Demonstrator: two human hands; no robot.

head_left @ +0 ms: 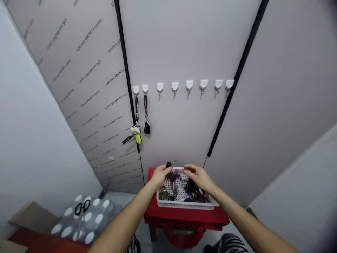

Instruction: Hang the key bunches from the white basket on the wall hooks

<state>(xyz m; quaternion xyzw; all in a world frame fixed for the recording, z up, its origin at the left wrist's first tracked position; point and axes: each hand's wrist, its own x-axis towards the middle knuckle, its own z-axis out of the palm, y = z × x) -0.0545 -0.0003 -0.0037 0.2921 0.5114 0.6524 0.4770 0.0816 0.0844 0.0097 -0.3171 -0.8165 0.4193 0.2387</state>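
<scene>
My left hand (160, 176) is closed on a key with a black head (169, 164), its metal blade pointing up to the right. It is over the left back part of a white perforated basket (186, 204). Several keys and keychains (194, 189) lie in the basket, with a green coiled keychain (163, 194) at its left. My right hand (199, 177) hovers at the basket's back right rim, fingers apart, holding nothing that I can see. On the wall hang a black car key on a strap (146, 126) and a yellow-green key bundle (137, 135).
Several white adhesive hooks (189, 85) run in a row across the grey panel. The basket stands on a red cloth-covered stool (184, 214). At the lower left, black-handled scissors (82, 208) lie on a pack of bottles with white caps (88, 216).
</scene>
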